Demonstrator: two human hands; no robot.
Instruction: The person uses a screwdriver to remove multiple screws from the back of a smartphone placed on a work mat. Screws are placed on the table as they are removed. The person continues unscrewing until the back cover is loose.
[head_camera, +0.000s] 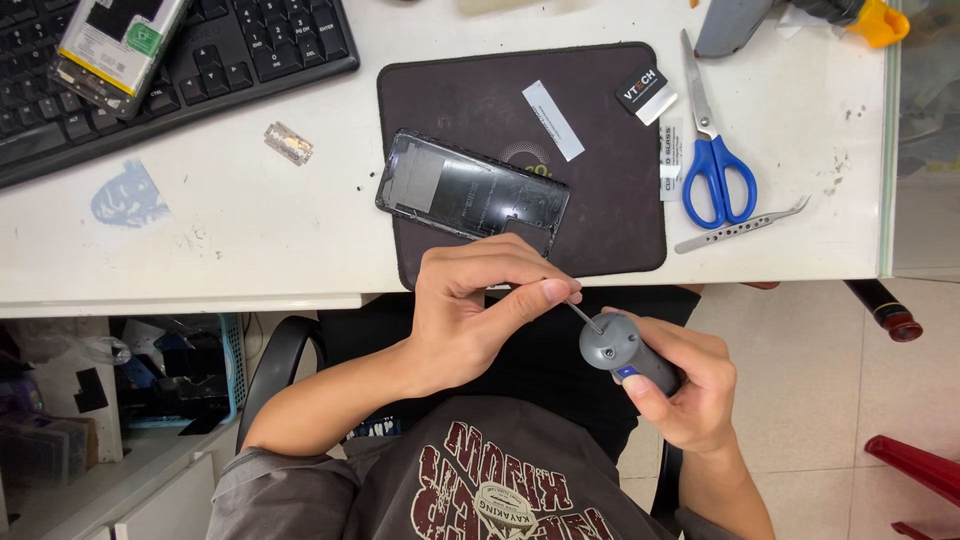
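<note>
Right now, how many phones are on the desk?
2. One dark phone lies back-up, partly on the dark mat and just above the left hand. Another phone rests on the keyboard at top left, cut off by the frame edge.

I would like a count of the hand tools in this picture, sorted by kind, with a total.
Scissors, blue handles, on the white table: 1
Tweezers, metal, beside the scissors: 1
Grey screwdriver, held in the right hand, its bit pinched by the left hand: 1
Total: 3
</note>
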